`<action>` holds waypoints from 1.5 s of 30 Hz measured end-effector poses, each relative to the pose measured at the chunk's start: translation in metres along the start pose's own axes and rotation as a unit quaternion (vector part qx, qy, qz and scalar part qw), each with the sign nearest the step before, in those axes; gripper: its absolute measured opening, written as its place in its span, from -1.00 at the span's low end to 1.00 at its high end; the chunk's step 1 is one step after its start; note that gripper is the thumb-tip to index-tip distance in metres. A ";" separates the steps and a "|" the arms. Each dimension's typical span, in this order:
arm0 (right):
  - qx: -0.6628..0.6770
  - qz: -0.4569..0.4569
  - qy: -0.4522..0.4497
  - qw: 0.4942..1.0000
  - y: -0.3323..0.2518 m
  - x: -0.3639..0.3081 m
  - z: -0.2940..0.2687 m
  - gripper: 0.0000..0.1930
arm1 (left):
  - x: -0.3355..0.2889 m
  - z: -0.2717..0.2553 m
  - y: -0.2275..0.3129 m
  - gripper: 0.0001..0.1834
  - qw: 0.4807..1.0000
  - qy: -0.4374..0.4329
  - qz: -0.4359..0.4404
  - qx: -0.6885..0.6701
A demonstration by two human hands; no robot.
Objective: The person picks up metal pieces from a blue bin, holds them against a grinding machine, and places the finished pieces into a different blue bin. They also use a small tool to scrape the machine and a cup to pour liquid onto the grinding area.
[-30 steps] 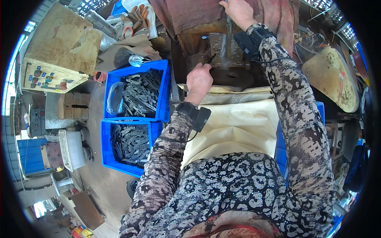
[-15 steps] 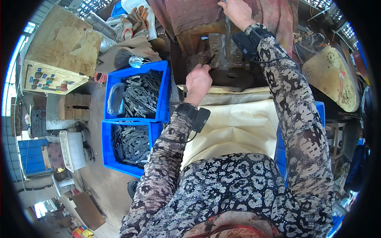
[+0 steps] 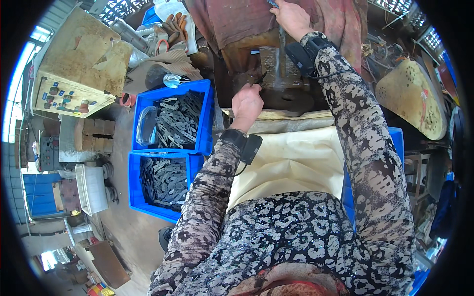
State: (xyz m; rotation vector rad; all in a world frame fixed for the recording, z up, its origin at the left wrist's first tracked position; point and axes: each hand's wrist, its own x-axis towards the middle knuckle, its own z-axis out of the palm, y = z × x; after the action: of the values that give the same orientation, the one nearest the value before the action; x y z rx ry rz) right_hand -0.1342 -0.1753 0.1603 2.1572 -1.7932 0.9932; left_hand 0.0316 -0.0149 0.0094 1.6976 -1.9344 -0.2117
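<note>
My left hand [image 3: 248, 104] is closed on a thin dark metal piece [image 3: 260, 79] that sticks out past its fingertips, beside a wet, grimy metal block [image 3: 276, 66]. At the top, my right hand [image 3: 293, 19] is closed round a blue handle [image 3: 272, 3], only part of which shows. Below it, a grey upright bar or stream [image 3: 282, 47] runs down to the block; I cannot tell which. A reddish-brown cloth [image 3: 242, 22] hangs behind. Two blue bins stand left of my left hand, the far one [image 3: 209, 118] and the near one [image 3: 132, 182], both holding many flat grey metal pieces [image 3: 177, 121].
A cream apron or sheet [image 3: 291, 158] covers my lap. At the far left stands a stained control box [image 3: 74, 69] with several knobs. Brown gloves [image 3: 175, 29] lie beyond the bins. A yellowish worn panel [image 3: 412, 98] is at the right, and another blue bin [image 3: 396, 138] stands beside my right arm.
My right hand has shifted slightly left and down with the handle. The upright bar or stream looks paler and more blurred. My left hand stays nearly in place.
</note>
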 end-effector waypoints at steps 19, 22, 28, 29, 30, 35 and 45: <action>0.043 -0.008 0.005 0.999 0.006 -0.043 -0.020 -0.68 | 0.005 0.009 -0.009 -0.80 0.999 0.010 -0.008 -0.048; 0.106 -0.029 0.039 0.993 -0.002 -0.105 -0.048 -0.70 | 0.011 0.009 -0.016 -0.81 0.990 0.044 0.000 -0.134; 0.183 -0.061 -0.017 0.981 -0.014 -0.236 -0.086 -0.77 | 0.036 0.003 -0.023 -0.73 0.988 0.116 0.092 -0.048; 0.184 -0.068 -0.035 0.980 -0.014 -0.252 -0.088 -0.76 | 0.040 0.003 -0.022 -0.72 0.989 0.098 0.109 -0.016; 0.184 -0.066 -0.035 0.980 -0.014 -0.266 -0.091 -0.76 | 0.041 0.004 -0.021 -0.72 0.989 0.096 0.111 -0.016; 0.181 -0.090 -0.127 0.971 -0.012 -0.308 -0.095 -0.77 | 0.042 0.013 -0.025 -0.78 0.972 -0.080 0.191 0.114; 0.434 0.191 -0.313 0.823 -0.008 -0.289 -0.087 -0.70 | 0.064 0.051 -0.045 -0.79 0.964 -0.195 0.132 0.120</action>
State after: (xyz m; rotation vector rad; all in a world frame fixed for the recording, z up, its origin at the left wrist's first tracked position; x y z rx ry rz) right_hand -0.1764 0.1062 0.0614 2.9875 -2.4749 1.5609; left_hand 0.0423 -0.0967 -0.0350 1.6094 -2.5457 -0.2327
